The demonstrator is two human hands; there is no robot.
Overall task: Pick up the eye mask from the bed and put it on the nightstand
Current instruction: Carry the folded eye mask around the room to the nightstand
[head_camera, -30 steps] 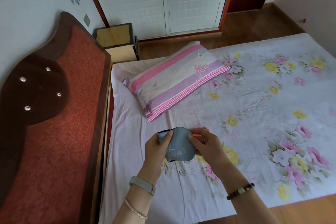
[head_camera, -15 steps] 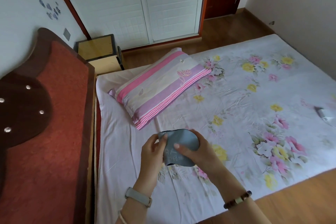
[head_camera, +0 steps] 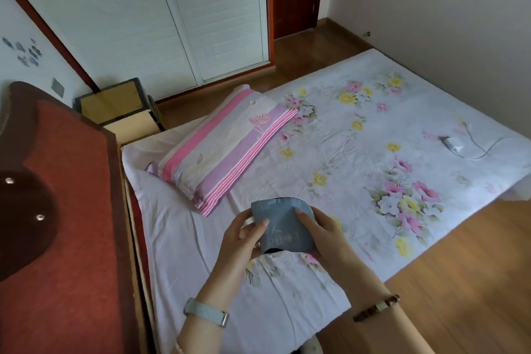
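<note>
A blue-grey eye mask (head_camera: 283, 225) with pale writing is folded and held up above the near part of the bed (head_camera: 359, 152). My left hand (head_camera: 244, 241) pinches its left edge with the thumb on top. My right hand (head_camera: 321, 231) grips its right side, fingers wrapped behind. The yellow-topped wooden nightstand (head_camera: 115, 100) stands at the far end of the headboard, beyond the pillow, well away from both hands.
A pink and purple striped pillow (head_camera: 224, 141) lies between my hands and the nightstand. A red padded headboard (head_camera: 57, 224) runs along the left. A white charger with cable (head_camera: 457, 144) lies on the right of the bed. White sliding wardrobe doors (head_camera: 172, 23) stand behind.
My view has lifted and swung right, showing more wardrobe and the charger. Both hands keep hold of the eye mask, which has folded slightly more compactly between them.
</note>
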